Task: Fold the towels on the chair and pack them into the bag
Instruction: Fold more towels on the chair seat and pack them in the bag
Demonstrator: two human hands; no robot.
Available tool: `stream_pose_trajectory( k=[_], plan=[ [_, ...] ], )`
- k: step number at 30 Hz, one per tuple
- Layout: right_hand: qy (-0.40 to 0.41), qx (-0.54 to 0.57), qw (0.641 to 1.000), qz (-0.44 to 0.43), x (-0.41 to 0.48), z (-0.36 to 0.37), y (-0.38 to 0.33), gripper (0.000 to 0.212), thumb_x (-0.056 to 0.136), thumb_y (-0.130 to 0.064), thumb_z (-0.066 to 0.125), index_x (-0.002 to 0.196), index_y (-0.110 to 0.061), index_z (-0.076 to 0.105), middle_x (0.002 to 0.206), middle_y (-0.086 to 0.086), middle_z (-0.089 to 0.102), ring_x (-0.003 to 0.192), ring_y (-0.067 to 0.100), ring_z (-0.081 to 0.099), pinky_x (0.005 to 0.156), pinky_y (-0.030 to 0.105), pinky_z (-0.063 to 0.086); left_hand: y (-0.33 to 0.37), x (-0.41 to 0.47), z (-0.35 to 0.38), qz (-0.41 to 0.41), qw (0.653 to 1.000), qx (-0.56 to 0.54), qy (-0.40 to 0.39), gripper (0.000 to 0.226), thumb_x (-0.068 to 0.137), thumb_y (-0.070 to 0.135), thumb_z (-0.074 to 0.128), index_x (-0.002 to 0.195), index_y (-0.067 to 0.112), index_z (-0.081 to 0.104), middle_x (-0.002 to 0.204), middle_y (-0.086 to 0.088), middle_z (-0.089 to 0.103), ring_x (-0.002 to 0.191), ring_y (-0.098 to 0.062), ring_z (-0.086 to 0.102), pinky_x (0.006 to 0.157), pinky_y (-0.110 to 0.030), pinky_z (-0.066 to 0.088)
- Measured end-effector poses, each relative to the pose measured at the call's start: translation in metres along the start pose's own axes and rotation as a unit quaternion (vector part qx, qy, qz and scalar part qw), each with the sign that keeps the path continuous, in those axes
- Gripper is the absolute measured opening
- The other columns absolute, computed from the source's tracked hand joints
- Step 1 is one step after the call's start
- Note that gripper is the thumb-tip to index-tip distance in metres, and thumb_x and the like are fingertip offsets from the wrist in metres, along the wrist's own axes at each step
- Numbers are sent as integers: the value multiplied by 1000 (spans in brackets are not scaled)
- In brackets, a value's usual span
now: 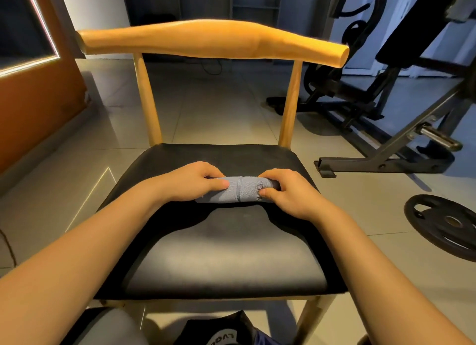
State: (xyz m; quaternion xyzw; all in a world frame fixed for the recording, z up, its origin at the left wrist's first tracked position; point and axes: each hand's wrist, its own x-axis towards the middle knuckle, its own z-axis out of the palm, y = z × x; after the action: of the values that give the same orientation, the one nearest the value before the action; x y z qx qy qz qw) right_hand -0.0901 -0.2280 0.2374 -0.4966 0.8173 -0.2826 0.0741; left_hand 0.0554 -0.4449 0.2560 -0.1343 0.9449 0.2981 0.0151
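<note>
At the far left we see an orange panel point(33, 113) standing on the tiled floor point(219, 107). Next to it, filling the middle of the view, is the wooden chair point(211, 39), its curved back rail across the top and its black seat below.

Both bare forearms reach in over the front of the seat. The left grip point(192, 183) is closed round the left end of the towel point(239, 190), with its fingers curled over the top and its thumb laid along the front of the cloth. The towel is small, grey and gathered into a short, thick bundle. It lies crosswise on the seat, a little behind the middle, with its lower edge on the black cushion. The right grip point(291, 192) holds the other end, with bent fingertips pinching the cloth.

At the bottom edge, on the floor in front of the chair, a dark bag point(219, 331) with white lettering shows only in part.

To the right of the chair stands a black exercise frame point(401, 128). Nearer to us, a black weight plate point(443, 226) lies flat on the tiles, well apart from the seat.
</note>
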Motion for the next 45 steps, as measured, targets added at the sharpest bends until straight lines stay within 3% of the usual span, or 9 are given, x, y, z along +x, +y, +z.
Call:
stream_pose_trajectory(
  k=[2, 5, 11, 19, 25, 31, 36, 40, 45],
  plan=[
    [-12, 6, 1000, 13, 3, 0, 0, 13, 98, -24, 61, 108, -22, 70, 97, -8, 68, 91, 12, 61, 80, 32, 51, 1, 3, -7, -32, 999, -23, -34, 25, 101, 40, 59, 80, 42, 73, 89, 21, 69, 91, -7, 61, 82, -24, 44],
    [-26, 11, 999, 27, 6, 1, -2, 13, 102, -25, 56, 104, -18, 66, 94, -5, 64, 88, 16, 59, 75, 31, 47, 7, 10, -17, -58, 996, -16, -62, 21, 101, 36, 61, 89, 28, 77, 83, 16, 67, 77, -4, 56, 73, -21, 41],
    [-72, -43, 996, 38, 8, 1, -7, 39, 108, -46, 33, 98, -17, 58, 96, 0, 60, 90, 21, 56, 86, 41, 44, 14, 25, -28, -137, 982, -80, -102, 27, 90, 27, 77, 111, 12, 73, 106, -6, 74, 91, -17, 65, 86, -32, 50],
    [-50, -29, 998, 22, 3, 1, -6, 36, 108, -38, 39, 89, -14, 59, 89, 1, 56, 87, 21, 54, 83, 43, 47, 8, 22, -33, -128, 971, -125, -157, 24, 82, 25, 84, 95, 6, 76, 89, -10, 74, 82, -21, 67, 78, -34, 52],
    [-31, -11, 999, 7, -12, 1, -12, 27, 107, -35, 44, 105, -14, 62, 139, 1, 52, 124, 20, 49, 102, 36, 41, 0, 8, -19, -44, 990, -102, -90, 29, 82, 28, 86, 102, 12, 72, 95, -6, 77, 88, -21, 71, 86, -38, 54],
    [4, 20, 999, 28, -30, -3, -25, 24, 100, -35, 58, 116, -18, 56, 135, 1, 55, 118, 21, 54, 96, 39, 48, 5, -19, -15, 62, 997, -44, -26, 27, 90, 35, 78, 117, 37, 73, 104, 9, 77, 97, -13, 72, 94, -46, 57],
    [47, 145, 988, 7, -47, -24, -46, 54, 88, -43, 75, 134, -26, 53, 139, -12, 54, 129, 2, 50, 104, 26, 39, 43, -50, -31, 160, 985, 21, -63, 32, 90, 29, 77, 121, 32, 74, 111, 20, 74, 104, -2, 68, 95, -36, 55],
    [-121, 283, 950, 55, -72, -42, -69, 70, 83, -37, 79, 144, -20, 51, 134, -2, 66, 124, 7, 61, 108, 31, 44, 76, -69, -29, 222, 968, 27, -112, 32, 89, 24, 79, 119, 34, 75, 105, 18, 75, 98, -9, 70, 90, -35, 55],
    [-215, 182, 956, 81, -112, -43, -77, 46, 87, -35, 78, 127, -17, 64, 120, 7, 70, 112, 25, 67, 102, 52, 52, 93, -82, -17, 258, 956, 19, -141, 31, 88, 19, 80, 116, 32, 76, 102, 18, 75, 95, -6, 71, 87, -26, 55]
  ],
)
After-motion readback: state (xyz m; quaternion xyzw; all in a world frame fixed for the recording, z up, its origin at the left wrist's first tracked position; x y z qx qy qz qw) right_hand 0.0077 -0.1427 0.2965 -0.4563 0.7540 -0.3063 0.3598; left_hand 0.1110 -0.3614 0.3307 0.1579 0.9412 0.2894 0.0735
